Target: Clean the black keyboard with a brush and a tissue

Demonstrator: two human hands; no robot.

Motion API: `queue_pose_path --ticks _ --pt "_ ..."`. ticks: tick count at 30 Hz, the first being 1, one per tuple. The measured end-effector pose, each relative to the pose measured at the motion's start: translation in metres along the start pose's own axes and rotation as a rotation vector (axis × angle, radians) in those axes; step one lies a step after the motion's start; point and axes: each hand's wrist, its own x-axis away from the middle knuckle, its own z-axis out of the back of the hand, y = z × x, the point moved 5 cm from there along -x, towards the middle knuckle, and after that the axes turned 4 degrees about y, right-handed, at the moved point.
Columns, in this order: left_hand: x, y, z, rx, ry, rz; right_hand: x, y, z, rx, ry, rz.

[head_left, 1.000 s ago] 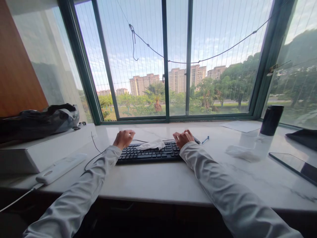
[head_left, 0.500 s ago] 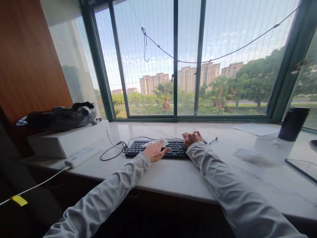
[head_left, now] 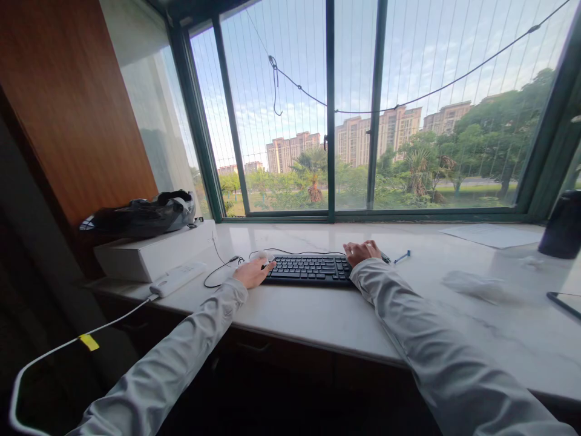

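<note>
A black keyboard [head_left: 308,269] lies on the white marble sill [head_left: 318,315] before the window. My left hand [head_left: 252,274] sits at the keyboard's left end, fingers closed around a crumpled white tissue [head_left: 263,256]. My right hand [head_left: 362,251] rests on the keyboard's right end with its fingers curled over the edge. Both arms are in pale long sleeves. The keyboard's thin black cable [head_left: 222,266] loops off to the left.
At the left stands a white box [head_left: 149,254] with a black bag [head_left: 140,215] on top, a white power strip [head_left: 177,277] in front. To the right are a blue pen [head_left: 402,257], a paper sheet [head_left: 494,235], a dark cup [head_left: 563,225] and a dark tablet [head_left: 565,303].
My left hand left the keyboard's far-left corner, took the tissue off the keys and carried it to the left end. The view turned left. My right hand stayed put.
</note>
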Motion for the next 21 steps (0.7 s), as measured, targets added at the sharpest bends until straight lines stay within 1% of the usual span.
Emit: queue_pose_path --ticks 3,5,7,10,13,18,21 --pt "0.003 0.002 -0.002 0.004 0.009 0.036 0.0 0.0 -0.001 -0.026 -0.022 0.008" --pt "0.008 0.011 -0.003 -0.003 0.006 0.043 0.0 -0.001 0.0 -0.045 -0.029 0.006" --pt "0.014 0.027 -0.004 -0.012 -0.004 0.022 0.001 0.0 0.001 -0.055 -0.026 -0.005" --pt "0.024 0.06 -0.003 0.005 -0.008 -0.049 0.001 0.0 0.002 -0.059 -0.027 -0.006" --pt "0.029 0.099 -0.004 0.034 -0.015 -0.119 0.001 0.0 0.0 -0.065 -0.03 0.004" --pt "0.034 0.168 -0.013 0.075 -0.003 -0.247 0.0 0.002 -0.003 -0.07 -0.016 -0.014" --pt "0.038 0.203 -0.018 0.101 0.012 -0.327 0.0 0.002 -0.003 -0.069 -0.026 -0.025"
